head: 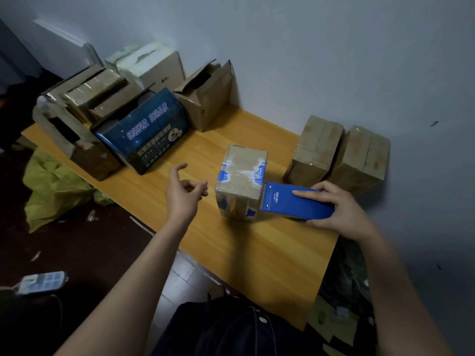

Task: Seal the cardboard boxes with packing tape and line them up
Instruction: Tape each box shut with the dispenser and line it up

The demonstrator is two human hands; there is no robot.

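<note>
A right hand [339,209] grips a blue tape dispenser [300,201], its toothed blade at the small cardboard box [241,181] just ahead on the bench [257,253], apparently finishing a strip, while the left hand [185,194] hovers loose and empty beside the box, two taped boxes [316,150] lined up beyond.

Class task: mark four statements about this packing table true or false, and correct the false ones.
1. The right hand holds the blue tape dispenser. True.
2. The left hand grips the middle box. False: the left hand holds nothing and is apart from that box.
3. Two taped boxes stand side by side near the wall. True.
4. The blue printed box sits right of the middle box. False: it sits to its left.
</note>
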